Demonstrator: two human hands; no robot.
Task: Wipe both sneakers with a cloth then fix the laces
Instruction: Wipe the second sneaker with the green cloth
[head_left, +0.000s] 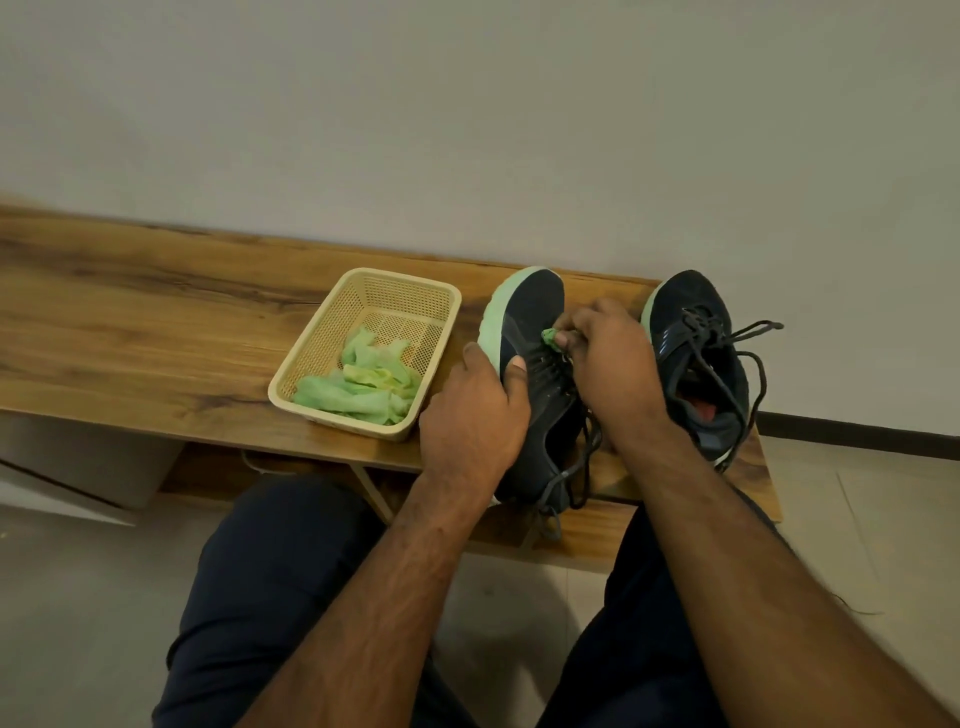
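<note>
Counter (130, 312) bare at frame left, wide open. Basket (311, 374) blocks centre; sneakers (530, 317) crowd right; narrow gap between them, occupied by right hand (613, 364).

We reach both bare forearms forward from our lap, close together. Our left hand (475, 415) curls around what it holds, thumb (514, 371) on top and the other fingers wrapped out of sight. Our right hand (610, 364) bends down at the wrist, its fingers (563, 340) pinched together at the tips.
</note>
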